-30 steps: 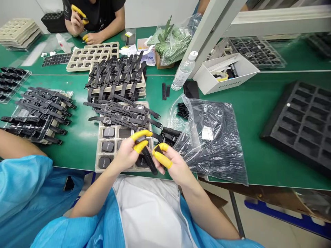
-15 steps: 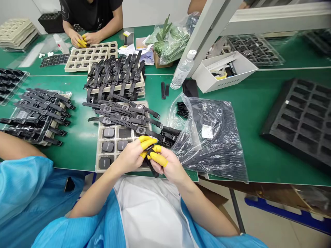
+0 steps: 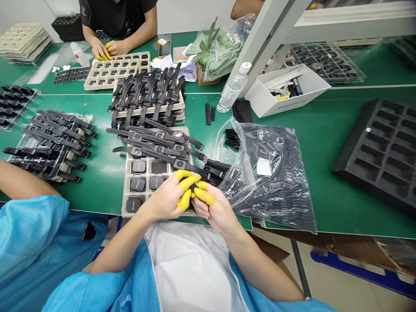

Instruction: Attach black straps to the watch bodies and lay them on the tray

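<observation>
- left hand: one, bare; thumb and fingertips in yellow covers, closed on a black watch piece.
- right hand: one, bare; thumb and forefinger in yellow covers, closed on the same piece from its right side; fingertips of both hands meet.
- black watch piece: one, mostly hidden by fingers, full shape cannot be told; held above the right edge of the cream tray, toward its near corner.
- cream tray: one, at the near edge of the green table.
- square black watch faces: several, in compartments along the tray's left edge and in the column beside it.
- strapped watches: several, laid across the tray's far half, straps overhanging its left and right edges.
- black straps: one loose pile, just beyond the tray's right edge.
- clear bag: one, filled with black straps, its near corner past the table's near edge.
- loose strap pieces: two, side by side, beyond the tray's far right corner.
- water bottle: one, clear, white cap, beyond the bag's far edge.
- co-worker's hands: two, yellow-covered fingertips, at the table's far edge.
</observation>
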The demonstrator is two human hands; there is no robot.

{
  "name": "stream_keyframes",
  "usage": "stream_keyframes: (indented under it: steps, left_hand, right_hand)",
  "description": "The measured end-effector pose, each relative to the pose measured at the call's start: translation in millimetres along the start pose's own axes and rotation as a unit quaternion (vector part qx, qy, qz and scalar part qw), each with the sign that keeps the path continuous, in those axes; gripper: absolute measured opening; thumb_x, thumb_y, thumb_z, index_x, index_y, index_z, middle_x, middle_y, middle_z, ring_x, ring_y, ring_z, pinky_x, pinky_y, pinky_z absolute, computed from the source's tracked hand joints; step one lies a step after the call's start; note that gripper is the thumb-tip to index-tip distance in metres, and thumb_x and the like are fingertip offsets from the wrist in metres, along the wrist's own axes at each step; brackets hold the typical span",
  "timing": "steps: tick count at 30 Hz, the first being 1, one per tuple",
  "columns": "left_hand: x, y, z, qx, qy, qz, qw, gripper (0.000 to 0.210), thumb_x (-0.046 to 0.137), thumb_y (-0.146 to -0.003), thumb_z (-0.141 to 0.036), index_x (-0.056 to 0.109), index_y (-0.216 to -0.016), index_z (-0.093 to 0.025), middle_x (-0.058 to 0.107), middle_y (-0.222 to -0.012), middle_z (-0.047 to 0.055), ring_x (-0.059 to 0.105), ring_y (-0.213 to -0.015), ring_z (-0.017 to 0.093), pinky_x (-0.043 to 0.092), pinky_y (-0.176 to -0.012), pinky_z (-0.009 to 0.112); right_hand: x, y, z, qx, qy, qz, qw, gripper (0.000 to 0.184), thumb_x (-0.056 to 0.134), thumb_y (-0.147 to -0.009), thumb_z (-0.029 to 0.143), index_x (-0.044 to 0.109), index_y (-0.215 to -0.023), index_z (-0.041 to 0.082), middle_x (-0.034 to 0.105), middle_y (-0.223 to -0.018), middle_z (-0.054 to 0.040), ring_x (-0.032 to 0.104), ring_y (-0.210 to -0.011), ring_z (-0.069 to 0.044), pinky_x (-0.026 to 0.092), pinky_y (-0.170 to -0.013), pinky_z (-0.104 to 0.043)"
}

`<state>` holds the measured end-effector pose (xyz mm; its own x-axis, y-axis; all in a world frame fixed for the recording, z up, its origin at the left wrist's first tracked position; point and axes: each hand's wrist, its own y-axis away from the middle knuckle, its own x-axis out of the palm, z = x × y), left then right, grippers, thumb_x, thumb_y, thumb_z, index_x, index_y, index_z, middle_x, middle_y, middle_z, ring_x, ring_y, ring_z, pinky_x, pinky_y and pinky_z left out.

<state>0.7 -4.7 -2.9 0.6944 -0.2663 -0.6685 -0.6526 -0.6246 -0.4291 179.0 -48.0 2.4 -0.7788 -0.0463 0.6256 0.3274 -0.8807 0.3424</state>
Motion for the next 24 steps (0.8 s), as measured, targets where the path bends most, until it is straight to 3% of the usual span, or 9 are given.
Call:
stream_keyframes:
  steps: [4, 10, 16, 22, 24]
  left_hand:
    - [0.2, 2.5, 0.9, 0.001, -0.094, 0.036, 0.995, 0.053, 0.047, -0.102, -0.024, 0.042, -0.153, -0.013, 0.059, -0.128, 0.020, 0.060, -0.124, 0.031, 0.059, -0.101, 0.049]
    - [-6.6, 2.6, -2.9, -0.017, -0.073, 0.086, 0.993, 0.056, 0.047, -0.099, -0.022, 0.041, -0.153, -0.013, 0.059, -0.132, 0.020, 0.060, -0.127, 0.031, 0.059, -0.103, 0.047]
    - [-11.7, 1.8, -14.7, -0.032, -0.159, 0.144, 0.976, 0.049, 0.047, -0.098, -0.024, 0.052, -0.144, -0.006, 0.061, -0.124, 0.024, 0.060, -0.119, 0.035, 0.061, -0.095, 0.052]
    - [-19.8, -1.7, -22.4, -0.029, -0.064, 0.113, 0.991, 0.047, 0.039, -0.100, -0.020, 0.047, -0.145, -0.010, 0.061, -0.126, 0.020, 0.060, -0.121, 0.030, 0.059, -0.100, 0.044]
    - [-23.3, -4.7, -26.3, -0.029, -0.078, 0.121, 0.989, 0.047, 0.039, -0.100, -0.020, 0.047, -0.144, -0.008, 0.061, -0.126, 0.022, 0.059, -0.120, 0.031, 0.059, -0.098, 0.045]
  right_hand:
    - [-3.2, 0.6, 2.1, 0.018, 0.031, -0.009, 0.999, 0.039, 0.077, -0.085, 0.051, 0.053, -0.082, 0.021, 0.039, -0.049, 0.0123, 0.020, -0.040, -0.004, 0.016, -0.040, -0.020]
    - [-6.8, 2.0, 1.2, 0.037, 0.028, 0.000, 0.999, 0.040, 0.076, -0.085, 0.052, 0.052, -0.083, 0.021, 0.038, -0.048, 0.0130, 0.019, -0.041, -0.004, 0.017, -0.041, -0.019]
    - [-8.6, 3.7, 2.3, 0.048, 0.073, 0.027, 0.996, 0.038, 0.072, -0.089, 0.052, 0.051, -0.082, 0.021, 0.038, -0.050, 0.0120, 0.020, -0.042, -0.005, 0.017, -0.042, -0.020]
    - [-10.2, 6.5, -2.7, 0.020, 0.087, 0.041, 0.995, 0.045, 0.070, -0.090, 0.063, 0.054, -0.086, 0.021, 0.038, -0.048, 0.0116, 0.020, -0.042, -0.006, 0.016, -0.041, -0.021]
    - [-10.5, 6.8, -3.7, 0.024, 0.071, 0.039, 0.996, 0.046, 0.072, -0.088, 0.064, 0.054, -0.087, 0.021, 0.036, -0.048, 0.0124, 0.018, -0.042, -0.006, 0.015, -0.041, -0.021]
